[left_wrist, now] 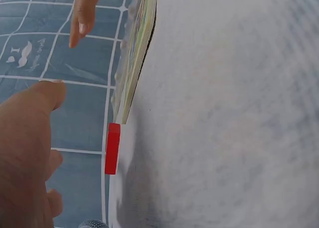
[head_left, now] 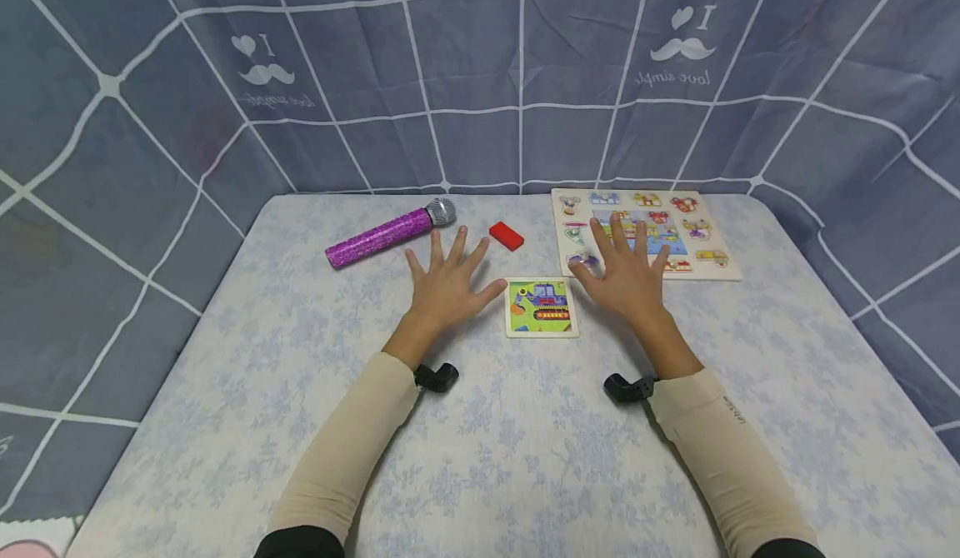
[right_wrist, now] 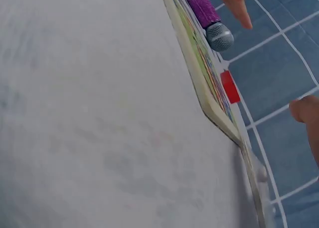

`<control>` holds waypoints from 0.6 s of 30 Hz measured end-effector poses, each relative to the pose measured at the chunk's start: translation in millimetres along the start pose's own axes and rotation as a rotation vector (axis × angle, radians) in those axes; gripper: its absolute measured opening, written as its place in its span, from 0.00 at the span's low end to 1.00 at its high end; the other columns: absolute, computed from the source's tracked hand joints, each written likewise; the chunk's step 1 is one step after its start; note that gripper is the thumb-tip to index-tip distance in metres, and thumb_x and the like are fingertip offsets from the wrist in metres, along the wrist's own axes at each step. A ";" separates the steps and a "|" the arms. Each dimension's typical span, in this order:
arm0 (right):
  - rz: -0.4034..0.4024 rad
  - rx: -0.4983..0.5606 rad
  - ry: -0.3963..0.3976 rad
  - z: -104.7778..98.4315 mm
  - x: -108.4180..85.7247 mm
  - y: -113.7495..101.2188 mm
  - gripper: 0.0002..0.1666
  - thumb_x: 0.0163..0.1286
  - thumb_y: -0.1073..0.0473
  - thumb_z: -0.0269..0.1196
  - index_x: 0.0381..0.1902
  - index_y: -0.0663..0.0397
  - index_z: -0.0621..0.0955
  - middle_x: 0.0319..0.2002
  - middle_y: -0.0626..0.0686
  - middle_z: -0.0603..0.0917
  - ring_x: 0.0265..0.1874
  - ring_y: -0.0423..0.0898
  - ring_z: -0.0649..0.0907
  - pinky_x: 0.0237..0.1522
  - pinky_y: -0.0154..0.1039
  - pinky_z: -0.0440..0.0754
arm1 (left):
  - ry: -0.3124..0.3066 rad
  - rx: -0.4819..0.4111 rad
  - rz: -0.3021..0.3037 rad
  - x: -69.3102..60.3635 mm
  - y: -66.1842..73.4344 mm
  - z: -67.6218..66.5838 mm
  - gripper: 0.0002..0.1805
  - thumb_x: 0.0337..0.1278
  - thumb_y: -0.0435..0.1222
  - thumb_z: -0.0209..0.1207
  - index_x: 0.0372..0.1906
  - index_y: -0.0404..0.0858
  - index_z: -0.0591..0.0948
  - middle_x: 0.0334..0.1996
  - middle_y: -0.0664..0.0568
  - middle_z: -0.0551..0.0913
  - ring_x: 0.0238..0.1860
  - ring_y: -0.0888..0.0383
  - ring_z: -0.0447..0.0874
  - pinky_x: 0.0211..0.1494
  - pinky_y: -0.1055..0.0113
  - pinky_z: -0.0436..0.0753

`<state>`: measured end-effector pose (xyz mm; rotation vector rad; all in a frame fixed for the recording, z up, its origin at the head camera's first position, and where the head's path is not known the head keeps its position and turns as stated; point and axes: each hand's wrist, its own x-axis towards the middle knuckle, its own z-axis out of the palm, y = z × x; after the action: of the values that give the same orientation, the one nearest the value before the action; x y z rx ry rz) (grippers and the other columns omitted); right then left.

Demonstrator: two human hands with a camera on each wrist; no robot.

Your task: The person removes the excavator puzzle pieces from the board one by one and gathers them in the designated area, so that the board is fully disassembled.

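My left hand point(head_left: 444, 289) is spread with straight fingers above the table, between a purple glittery microphone point(head_left: 382, 236) and a small square picture puzzle point(head_left: 542, 308) showing a blue digger. Its fingertips point toward a red block point(head_left: 507, 236). The right hand point(head_left: 624, 279), fingers also spread, is over the front left part of a wooden peg puzzle board point(head_left: 715, 268) and hides some of its pictures. Neither hand holds anything. In the left wrist view the thumb point(left_wrist: 47, 94) is apart from the red block point(left_wrist: 112, 149). The right wrist view shows the digger puzzle point(right_wrist: 199, 83) edge-on.
A pale blue-and-white patterned cloth point(head_left: 495, 458) covers the table. Grey-blue curtains point(head_left: 472, 67) with white grid lines stand behind it and at both sides. A pink and white object point(head_left: 33, 541) shows at the lower left corner.
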<state>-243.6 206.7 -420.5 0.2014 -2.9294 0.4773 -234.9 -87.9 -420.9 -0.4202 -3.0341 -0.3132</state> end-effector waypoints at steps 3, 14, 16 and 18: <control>-0.028 -0.016 -0.041 1.9 -2.2 -9.3 0.50 0.71 0.24 0.47 0.82 0.40 0.52 0.81 0.57 0.47 0.77 0.65 0.35 0.64 0.77 0.28 | -0.014 -0.024 0.018 -1.1 2.1 -0.6 0.46 0.63 0.74 0.39 0.82 0.59 0.52 0.82 0.51 0.40 0.78 0.33 0.29 0.68 0.26 0.32; -0.375 -0.037 -0.196 16.2 -6.4 -67.4 0.36 0.73 0.38 0.60 0.73 0.47 0.72 0.74 0.59 0.67 0.75 0.64 0.59 0.67 0.76 0.48 | -0.260 -0.090 0.214 -11.5 5.5 4.1 0.49 0.61 0.68 0.55 0.81 0.49 0.58 0.80 0.49 0.53 0.78 0.39 0.48 0.73 0.34 0.52; -0.422 -0.023 -0.217 18.8 -1.6 -71.4 0.27 0.74 0.45 0.62 0.66 0.49 0.79 0.66 0.59 0.74 0.67 0.62 0.69 0.64 0.70 0.62 | -0.267 -0.097 0.223 -11.5 5.1 5.8 0.47 0.61 0.67 0.56 0.79 0.48 0.62 0.79 0.49 0.56 0.78 0.40 0.50 0.73 0.36 0.54; -0.457 0.010 -0.238 20.8 5.6 -73.4 0.19 0.74 0.53 0.63 0.59 0.52 0.82 0.55 0.58 0.79 0.55 0.58 0.76 0.55 0.61 0.73 | -0.261 -0.102 0.231 -10.9 4.9 7.0 0.45 0.61 0.67 0.57 0.77 0.48 0.65 0.78 0.49 0.58 0.78 0.41 0.50 0.73 0.36 0.54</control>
<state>-240.4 130.4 -416.7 0.9609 -2.9598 0.4171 -223.3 -84.6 -427.7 -0.8752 -3.1803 -0.4292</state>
